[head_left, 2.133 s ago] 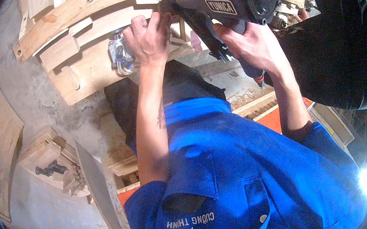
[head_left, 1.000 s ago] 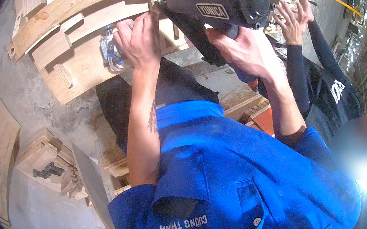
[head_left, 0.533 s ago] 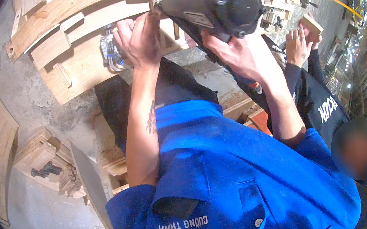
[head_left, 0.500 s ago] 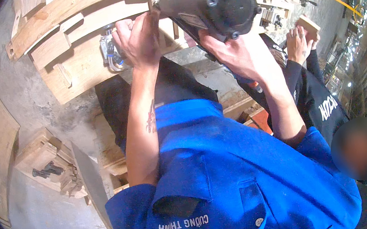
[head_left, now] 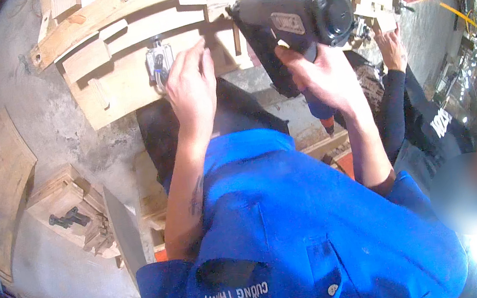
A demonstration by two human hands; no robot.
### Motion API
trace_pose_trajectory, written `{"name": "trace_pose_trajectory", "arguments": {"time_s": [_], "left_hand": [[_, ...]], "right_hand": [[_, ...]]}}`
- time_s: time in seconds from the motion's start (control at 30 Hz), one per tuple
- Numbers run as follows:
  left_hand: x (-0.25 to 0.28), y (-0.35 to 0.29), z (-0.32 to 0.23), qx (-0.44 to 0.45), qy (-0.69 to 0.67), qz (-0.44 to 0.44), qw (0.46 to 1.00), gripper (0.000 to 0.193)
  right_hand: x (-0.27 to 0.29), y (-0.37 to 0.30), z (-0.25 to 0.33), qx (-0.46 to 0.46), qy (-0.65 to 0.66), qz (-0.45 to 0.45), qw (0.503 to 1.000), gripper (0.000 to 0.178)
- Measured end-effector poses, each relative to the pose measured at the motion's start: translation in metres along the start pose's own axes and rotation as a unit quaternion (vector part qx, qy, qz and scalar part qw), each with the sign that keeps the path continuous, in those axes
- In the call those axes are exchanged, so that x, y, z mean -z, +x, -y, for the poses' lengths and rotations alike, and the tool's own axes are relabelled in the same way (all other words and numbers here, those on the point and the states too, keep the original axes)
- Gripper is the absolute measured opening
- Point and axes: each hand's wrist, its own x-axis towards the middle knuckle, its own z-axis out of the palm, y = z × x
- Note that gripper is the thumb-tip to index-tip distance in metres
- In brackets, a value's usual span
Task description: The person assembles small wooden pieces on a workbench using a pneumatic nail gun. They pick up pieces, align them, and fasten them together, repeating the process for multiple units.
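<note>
My right hand (head_left: 329, 77) is wrapped around the grip of a black nail gun (head_left: 292, 14), its thick round end toward the right. The gun is above the front edge of a wooden jig board (head_left: 124, 83). My left hand (head_left: 192, 88) is at the board's near edge with fingers stretched out and nothing visible in them. Just left of its fingers, a small metal clamp (head_left: 160, 62) with a blue hose is fixed on the board. Behind the clamp lies a pale wooden strip (head_left: 151, 21). The gun's nose is partly hidden.
A co-worker's hand (head_left: 391, 49) is at the bench's right part. A blue tool with an orange end (head_left: 322, 113) hangs below my right hand. At lower left, a wooden box (head_left: 57, 191) holds a dark tool (head_left: 70, 218) and wood scraps. A plywood sheet (head_left: 0, 184) leans farther left.
My left hand has opened from a closed pose and come slightly nearer, away from the wood. The nail gun has shifted right and a little nearer in my right hand.
</note>
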Motion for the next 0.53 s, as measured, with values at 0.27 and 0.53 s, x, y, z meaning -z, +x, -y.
{"name": "trace_pose_trajectory", "arguments": {"time_s": [0.27,0.53], "left_hand": [[-0.021,0.053,0.013,-0.022,-0.019,0.007,1.0,0.027],[-0.03,0.061,0.019,-0.024,-0.004,0.018,1.0,0.023]], "right_hand": [[0.002,-0.002,-0.011,0.019,0.052,0.008,0.998,0.047],[-0.005,0.002,-0.008,0.022,0.071,0.041,0.996,0.046]]}}
